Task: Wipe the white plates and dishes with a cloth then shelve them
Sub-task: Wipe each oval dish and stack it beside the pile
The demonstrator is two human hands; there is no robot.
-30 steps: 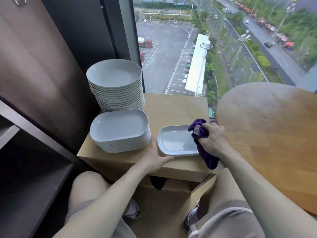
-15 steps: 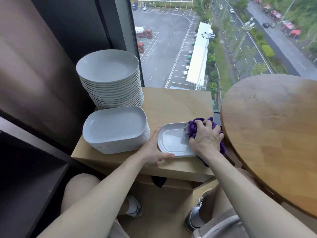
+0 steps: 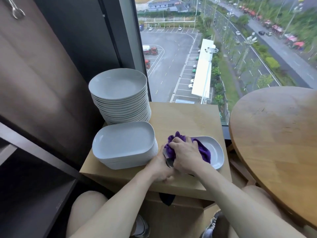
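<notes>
A white rectangular dish [image 3: 214,152] lies at the counter [image 3: 185,117]'s near right corner. The right hand [image 3: 186,152] curls its fingers [image 3: 175,144] round a purple cloth [image 3: 203,152], pressing it into the dish. The left hand [image 3: 158,166] meets the dish's left end; whether it grips, I cannot tell.

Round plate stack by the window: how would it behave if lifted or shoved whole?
Probably heavy: the round plate stack holds over a dozen plates. Likely rigid but fragile, as they look like glazed white ceramic. A side push might shift the upper plates off rather than slide the lot, since it stands tall on the tan box top.
</notes>
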